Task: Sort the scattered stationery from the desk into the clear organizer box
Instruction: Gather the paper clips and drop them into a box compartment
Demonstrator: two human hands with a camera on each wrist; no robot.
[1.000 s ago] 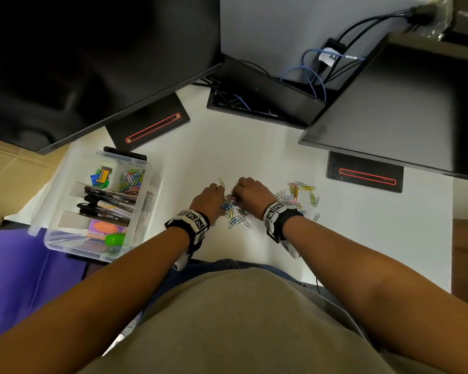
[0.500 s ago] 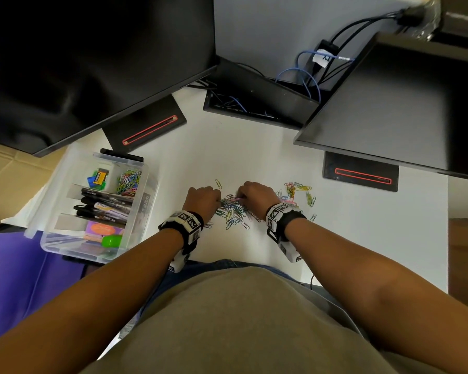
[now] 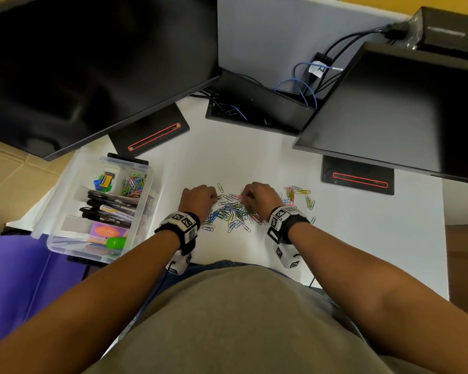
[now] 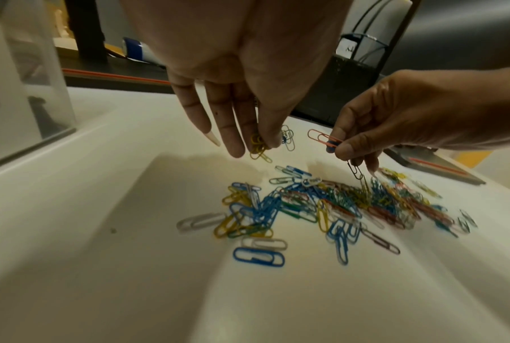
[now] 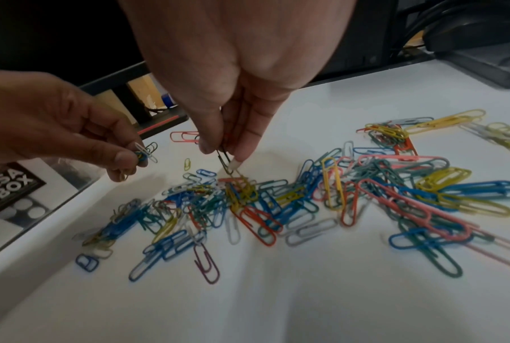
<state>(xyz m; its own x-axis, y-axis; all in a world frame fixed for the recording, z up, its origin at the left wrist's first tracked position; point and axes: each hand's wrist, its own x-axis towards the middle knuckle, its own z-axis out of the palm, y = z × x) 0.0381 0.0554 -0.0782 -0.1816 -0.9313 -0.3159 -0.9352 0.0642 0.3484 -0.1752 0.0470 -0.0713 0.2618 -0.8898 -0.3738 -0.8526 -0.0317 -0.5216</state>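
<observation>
Clips (image 3: 234,211) lay heaped, mixed colours, on white worktop (image 3: 362,238), between both hands; looser scatter of clips (image 3: 299,194) just right of right hand. Left hand (image 3: 197,198) hovered over heap's left edge, thumb and fingers (image 4: 236,139) pinched on small yellow bunch (image 4: 259,145), other fingers fairly straight. Right hand (image 3: 260,197) over heap's far-right part, fingers (image 5: 209,143) pinched on dark clip (image 5: 225,160) dangling onto heap; pink clip (image 4: 324,139) also caught in that pinch. Box (image 3: 65,244) sat left of heap, well apart, at worktop's edge: clips (image 3: 134,183) in far-right compartment, markers (image 3: 111,209) in middle. Two dark monitors (image 3: 92,63) hung behind, on stand bases (image 3: 152,133).
</observation>
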